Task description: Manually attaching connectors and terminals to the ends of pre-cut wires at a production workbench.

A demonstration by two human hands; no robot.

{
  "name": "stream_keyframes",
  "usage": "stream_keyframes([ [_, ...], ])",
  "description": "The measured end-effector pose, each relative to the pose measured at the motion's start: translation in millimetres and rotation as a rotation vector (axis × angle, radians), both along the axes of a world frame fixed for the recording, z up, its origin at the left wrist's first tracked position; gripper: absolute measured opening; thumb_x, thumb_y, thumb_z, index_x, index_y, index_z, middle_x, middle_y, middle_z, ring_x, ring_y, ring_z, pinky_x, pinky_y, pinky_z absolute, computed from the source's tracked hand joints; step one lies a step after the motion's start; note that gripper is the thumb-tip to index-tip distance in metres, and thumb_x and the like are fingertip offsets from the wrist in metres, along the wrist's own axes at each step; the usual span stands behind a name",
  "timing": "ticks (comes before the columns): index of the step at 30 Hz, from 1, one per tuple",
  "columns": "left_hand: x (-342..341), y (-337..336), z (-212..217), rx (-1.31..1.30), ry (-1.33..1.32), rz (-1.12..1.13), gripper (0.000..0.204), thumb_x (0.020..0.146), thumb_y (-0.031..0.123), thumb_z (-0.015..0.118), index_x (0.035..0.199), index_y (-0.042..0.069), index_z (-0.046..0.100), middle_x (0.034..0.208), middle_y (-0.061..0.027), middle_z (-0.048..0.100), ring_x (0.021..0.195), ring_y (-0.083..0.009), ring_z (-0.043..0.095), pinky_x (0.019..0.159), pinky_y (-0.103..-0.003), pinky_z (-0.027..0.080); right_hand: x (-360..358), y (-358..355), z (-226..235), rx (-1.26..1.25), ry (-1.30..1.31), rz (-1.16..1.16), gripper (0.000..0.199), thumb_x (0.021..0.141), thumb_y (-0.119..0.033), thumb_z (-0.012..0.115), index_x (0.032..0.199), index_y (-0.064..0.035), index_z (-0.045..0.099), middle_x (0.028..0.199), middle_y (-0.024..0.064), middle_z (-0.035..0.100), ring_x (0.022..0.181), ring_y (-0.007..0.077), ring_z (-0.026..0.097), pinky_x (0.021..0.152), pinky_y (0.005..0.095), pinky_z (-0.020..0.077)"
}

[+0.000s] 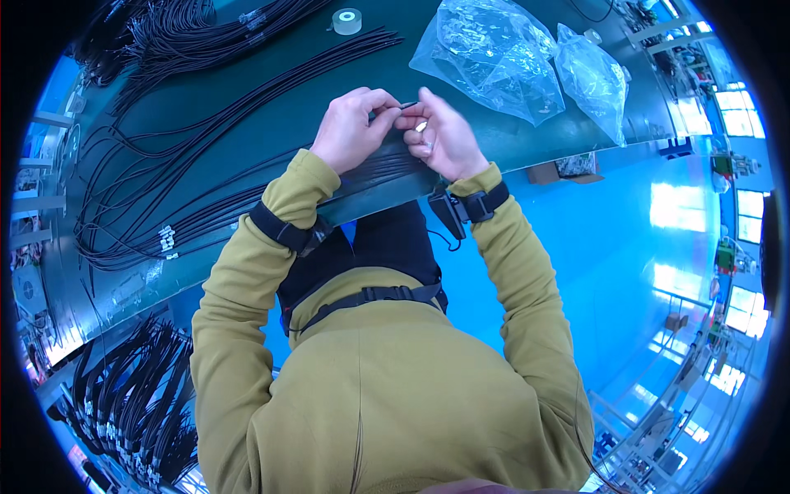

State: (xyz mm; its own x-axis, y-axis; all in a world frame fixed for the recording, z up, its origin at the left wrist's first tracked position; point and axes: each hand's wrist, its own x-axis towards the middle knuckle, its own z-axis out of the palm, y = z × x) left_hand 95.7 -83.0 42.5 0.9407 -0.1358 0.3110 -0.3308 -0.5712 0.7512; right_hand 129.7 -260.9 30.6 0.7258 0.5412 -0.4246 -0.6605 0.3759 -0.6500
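My left hand (352,128) pinches a thin black cable (408,104) between thumb and fingers, over the near part of the green table (313,82). Facing it, my right hand (448,138) has its fingertips closed at the same cable's short dark end. A small pale piece (421,127) shows by the curled fingers of the right hand; its kind is too small to make out. Beneath both hands, a row of long black cables (239,200) runs along the near edge. White tags (167,239) sit on some of them at the left.
Another bundle of black cables (280,85) lies farther back, with a thicker pile (189,49) at far left. A tape roll (346,21) and two clear plastic bags (494,62) are beyond my hands. More cables (132,399) hang at lower left. A cardboard box (543,173) is beyond the table edge.
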Motion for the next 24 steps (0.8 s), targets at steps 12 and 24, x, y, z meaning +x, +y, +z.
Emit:
stream_keyframes([
  [12, -7, 2, -7, 0.111, -0.089, -0.070, 0.007, 0.083, 0.011, 0.063, 0.085, 0.004, 0.063, 0.076, -0.0128, 0.057, 0.071, -0.0323, 0.060, 0.064, -0.041, 0.049, 1, -12, -2, -0.140, -0.201, -0.071, 0.026, 0.100, -0.009, 0.041, 0.123, 0.0035, 0.039, 0.102, 0.0192, 0.062, 0.063, 0.0068, 0.046, 0.045, 0.0169, 0.0379],
  [24, -15, -4, -3, 0.267, -0.095, -0.126, 0.016, 0.086, 0.013, 0.059, 0.099, 0.009, 0.067, 0.080, -0.0108, 0.056, 0.074, -0.0320, 0.060, 0.065, -0.043, 0.051, -4, 0, 7, -0.427, -0.346, -0.057, 0.025, 0.099, -0.010, 0.043, 0.120, 0.0025, 0.046, 0.092, 0.0133, 0.066, 0.055, 0.0034, 0.044, 0.045, 0.0169, 0.0368],
])
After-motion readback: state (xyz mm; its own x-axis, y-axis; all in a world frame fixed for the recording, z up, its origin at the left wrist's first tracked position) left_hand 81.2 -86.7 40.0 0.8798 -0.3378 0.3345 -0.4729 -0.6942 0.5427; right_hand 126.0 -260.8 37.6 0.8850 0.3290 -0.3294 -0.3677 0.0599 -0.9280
